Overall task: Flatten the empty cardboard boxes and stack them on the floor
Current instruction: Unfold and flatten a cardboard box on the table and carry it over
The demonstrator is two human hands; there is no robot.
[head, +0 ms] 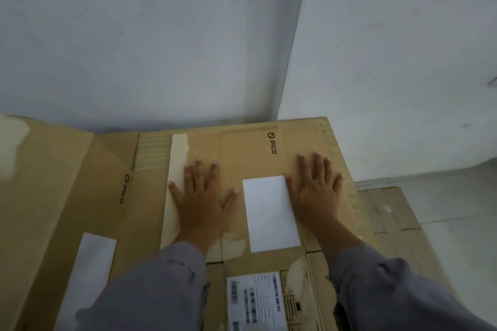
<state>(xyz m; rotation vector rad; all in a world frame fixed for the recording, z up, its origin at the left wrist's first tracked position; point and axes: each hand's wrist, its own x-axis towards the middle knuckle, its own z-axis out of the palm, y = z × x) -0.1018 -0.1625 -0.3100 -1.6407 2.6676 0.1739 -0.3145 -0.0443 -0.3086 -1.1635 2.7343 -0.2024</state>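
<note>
A flattened brown cardboard box (250, 148) printed with "PICO" lies flat in front of me, with a white label (270, 212) in its middle. My left hand (201, 201) presses palm-down on it left of the label, fingers spread and straight. On the label's other side my right hand (316, 191) presses down the same way. Under this box, more flattened cardboard (387, 217) sticks out at the right. Another brown PICO box (67, 183) stands at the left, its panel slanting up, with a white label on it.
White walls (161, 35) meet in a corner just behind the cardboard. Pale tiled floor (457, 209) shows at the right. A shipping label with barcodes (255, 301) sits on the cardboard between my grey sleeves.
</note>
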